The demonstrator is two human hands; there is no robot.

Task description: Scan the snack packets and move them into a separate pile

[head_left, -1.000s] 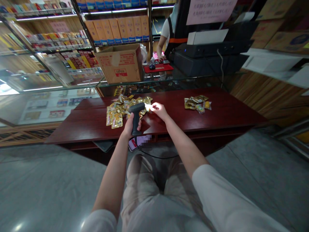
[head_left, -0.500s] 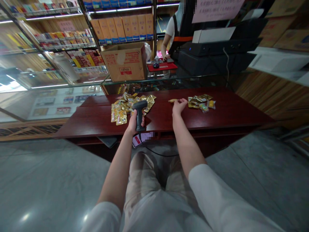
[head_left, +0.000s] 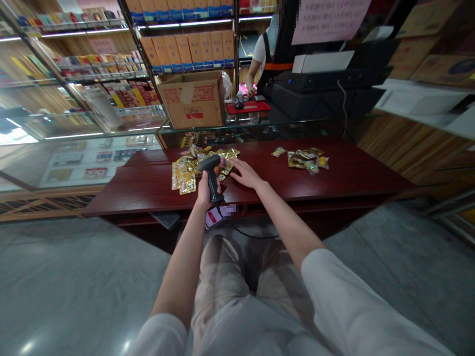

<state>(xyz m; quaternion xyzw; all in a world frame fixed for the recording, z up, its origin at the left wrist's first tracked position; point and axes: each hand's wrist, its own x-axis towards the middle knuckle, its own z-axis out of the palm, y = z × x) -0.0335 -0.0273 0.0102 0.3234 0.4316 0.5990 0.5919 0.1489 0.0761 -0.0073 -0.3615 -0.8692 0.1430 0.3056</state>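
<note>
My left hand (head_left: pixel 205 191) grips the handle of a dark handheld barcode scanner (head_left: pixel 210 169), held upright over the front of a dark red wooden table (head_left: pixel 148 183). Right behind the scanner lies a pile of gold foil packets (head_left: pixel 185 170). My right hand (head_left: pixel 245 174) hovers flat with spread fingers at the pile's right edge, holding nothing. A smaller heap of packets (head_left: pixel 306 159) lies further right on the table, with one loose packet (head_left: pixel 278 152) just left of it.
A phone (head_left: pixel 217 216) sits under the table's front edge with a cable running from it. Glass display counters (head_left: pixel 92 148) stand behind and to the left, bearing a cardboard box (head_left: pixel 193 99). Another person (head_left: pixel 261 54) stands by a black printer (head_left: pixel 322 84) at the back.
My right hand carried a packet from the scanner to the right heap, let it go there, and has come back empty to the left pile. The scanner stayed in place.
</note>
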